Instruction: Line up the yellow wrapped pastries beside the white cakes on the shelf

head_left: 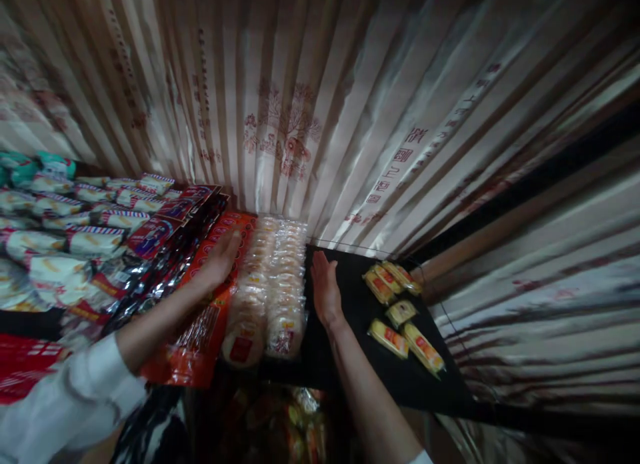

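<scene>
Two rows of round, pale crackers in clear wrappers (287, 284) stand packed on edge on a black shelf (345, 371). At their left, my left hand (223, 259) lies over orange-red snack packets (200, 324), fingers stretched out and together. My right hand (326, 287) is held upright just right of the rows, with the fingers straight and the palm towards the crackers. Neither hand holds anything. Whether either palm touches the wrappers, I cannot tell.
Several small yellow-wrapped cakes (390, 337) lie on the shelf's right part. Dark shiny packets (165, 251) and many white snack bags (95, 241) fill the left. A pleated, printed curtain (300, 84) hangs behind. More yellow packs (305, 431) sit below the front edge.
</scene>
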The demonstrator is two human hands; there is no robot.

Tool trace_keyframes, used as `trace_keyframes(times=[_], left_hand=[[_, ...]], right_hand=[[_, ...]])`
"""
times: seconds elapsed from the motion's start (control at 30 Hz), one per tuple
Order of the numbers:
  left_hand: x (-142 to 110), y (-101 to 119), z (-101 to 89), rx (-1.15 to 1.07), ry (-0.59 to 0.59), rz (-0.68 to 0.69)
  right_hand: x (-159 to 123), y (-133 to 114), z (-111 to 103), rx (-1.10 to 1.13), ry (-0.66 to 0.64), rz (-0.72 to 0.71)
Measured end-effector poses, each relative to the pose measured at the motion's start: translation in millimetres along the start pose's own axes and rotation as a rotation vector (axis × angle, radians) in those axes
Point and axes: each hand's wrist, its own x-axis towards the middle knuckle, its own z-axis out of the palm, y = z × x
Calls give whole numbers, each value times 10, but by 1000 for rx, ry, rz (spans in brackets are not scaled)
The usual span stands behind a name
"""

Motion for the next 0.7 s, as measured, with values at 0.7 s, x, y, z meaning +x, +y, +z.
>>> trace_keyframes(times=[0.7], left_hand=[[-2418,-400,369,605,-58,387]], right_hand=[[-1451,337,92,-890,16,-294]])
